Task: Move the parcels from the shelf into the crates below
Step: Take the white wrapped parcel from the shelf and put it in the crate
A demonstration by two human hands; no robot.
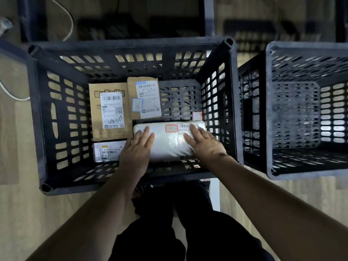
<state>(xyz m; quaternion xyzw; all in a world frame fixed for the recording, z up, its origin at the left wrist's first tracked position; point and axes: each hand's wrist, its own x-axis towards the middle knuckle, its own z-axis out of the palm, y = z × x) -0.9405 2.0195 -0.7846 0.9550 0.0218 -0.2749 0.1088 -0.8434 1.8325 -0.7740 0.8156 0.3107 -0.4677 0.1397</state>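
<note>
left hand (136, 147): flat, fingers straight on white parcel (169, 142)
right hand (204, 143): flat on same parcel
parcel: lying in crate (131, 47)

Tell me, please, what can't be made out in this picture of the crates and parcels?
- Head view: white parcel, its label partly covered by the right hand; left hand covers its other end.
- Small white parcel: print too small.
- Right crate: cut off by the frame edge.
- Shelf: blurred, parcels indistinguishable.

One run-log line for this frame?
step: placing white parcel in left crate | left hand flat on it | right hand flat on it | three parcels beside | right crate empty
</note>
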